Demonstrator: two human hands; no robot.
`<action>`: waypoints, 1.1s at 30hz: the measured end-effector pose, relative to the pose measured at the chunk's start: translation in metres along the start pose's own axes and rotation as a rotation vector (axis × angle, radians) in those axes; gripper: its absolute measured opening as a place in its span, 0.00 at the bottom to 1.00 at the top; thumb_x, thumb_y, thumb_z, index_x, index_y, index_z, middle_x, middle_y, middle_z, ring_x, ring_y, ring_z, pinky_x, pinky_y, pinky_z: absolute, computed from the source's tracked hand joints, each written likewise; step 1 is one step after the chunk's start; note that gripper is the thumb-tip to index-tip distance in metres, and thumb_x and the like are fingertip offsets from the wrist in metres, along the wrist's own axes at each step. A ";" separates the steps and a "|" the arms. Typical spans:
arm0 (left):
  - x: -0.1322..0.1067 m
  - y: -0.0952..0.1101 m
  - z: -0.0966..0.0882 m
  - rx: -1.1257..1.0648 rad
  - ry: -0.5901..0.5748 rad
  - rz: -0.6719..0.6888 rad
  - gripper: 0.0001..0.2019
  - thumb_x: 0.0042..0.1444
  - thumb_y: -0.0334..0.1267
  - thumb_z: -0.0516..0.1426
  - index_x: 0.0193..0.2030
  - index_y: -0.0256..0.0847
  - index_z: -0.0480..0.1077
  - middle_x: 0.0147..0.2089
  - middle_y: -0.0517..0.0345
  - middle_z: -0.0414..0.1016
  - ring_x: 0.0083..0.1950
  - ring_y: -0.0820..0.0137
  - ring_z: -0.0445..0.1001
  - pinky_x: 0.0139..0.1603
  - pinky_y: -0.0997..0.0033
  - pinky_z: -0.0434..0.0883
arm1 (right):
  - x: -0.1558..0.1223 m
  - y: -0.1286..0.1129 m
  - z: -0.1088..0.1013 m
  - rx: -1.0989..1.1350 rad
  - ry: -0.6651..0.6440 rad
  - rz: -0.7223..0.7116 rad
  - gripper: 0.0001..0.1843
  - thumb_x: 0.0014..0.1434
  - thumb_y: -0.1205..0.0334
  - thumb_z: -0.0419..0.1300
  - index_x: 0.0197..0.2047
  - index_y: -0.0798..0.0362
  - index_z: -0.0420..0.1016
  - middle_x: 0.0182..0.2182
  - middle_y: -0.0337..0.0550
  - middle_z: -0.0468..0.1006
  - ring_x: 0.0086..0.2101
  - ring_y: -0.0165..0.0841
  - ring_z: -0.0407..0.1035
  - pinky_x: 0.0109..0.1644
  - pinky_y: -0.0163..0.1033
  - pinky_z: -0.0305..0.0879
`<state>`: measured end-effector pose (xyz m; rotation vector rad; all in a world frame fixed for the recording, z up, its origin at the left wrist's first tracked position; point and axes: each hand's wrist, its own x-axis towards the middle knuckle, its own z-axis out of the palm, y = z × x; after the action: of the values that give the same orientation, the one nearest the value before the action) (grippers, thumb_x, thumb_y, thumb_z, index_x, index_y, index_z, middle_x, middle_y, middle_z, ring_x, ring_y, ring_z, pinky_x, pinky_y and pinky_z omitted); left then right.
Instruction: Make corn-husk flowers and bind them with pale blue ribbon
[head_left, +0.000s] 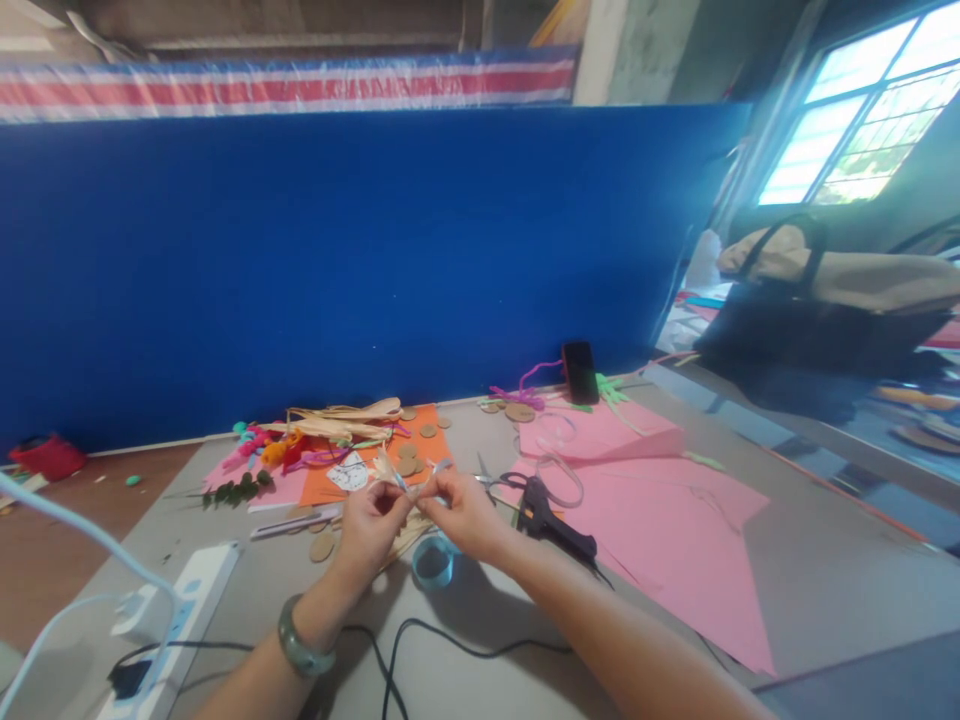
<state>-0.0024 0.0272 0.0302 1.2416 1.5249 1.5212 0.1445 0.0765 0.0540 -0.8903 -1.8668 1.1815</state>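
Note:
My left hand [373, 527] pinches a small bunch of pale, straw-like strips [385, 466], whose frayed ends stick up past the fingers. Close against it, my right hand [463, 512] has thumb and forefinger closed on a thin light-blue ribbon [441, 467]. The fingertips nearly meet, so how the ribbon lies around the strips is hidden. Just below the hands stands a roll of light-blue ribbon [433, 563]. More pale strips lie beneath the fingers. Right of my right hand are scissors [511, 480] and a black glue gun [553, 525].
Orange paper [431, 425] with cardboard discs [428, 431] lies behind the hands; pink paper [675, 540] covers the right. A utility knife [296, 523], green leaves [238, 488] and a power strip [196, 590] are left. Black cable [465, 652] crosses the front. A phone [580, 372] leans against the blue partition [360, 250].

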 end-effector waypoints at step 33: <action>0.000 0.006 -0.006 -0.254 -0.104 -0.085 0.15 0.45 0.42 0.65 0.21 0.38 0.64 0.18 0.67 0.62 0.21 0.78 0.59 0.24 0.77 0.57 | -0.007 0.002 0.010 0.193 -0.002 -0.005 0.07 0.49 0.64 0.62 0.23 0.55 0.71 0.21 0.36 0.72 0.26 0.28 0.64 0.33 0.34 0.60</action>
<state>-0.0067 0.0240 0.0369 1.0777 1.2577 1.5166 0.1393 0.0674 0.0476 -0.7765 -1.7211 1.3343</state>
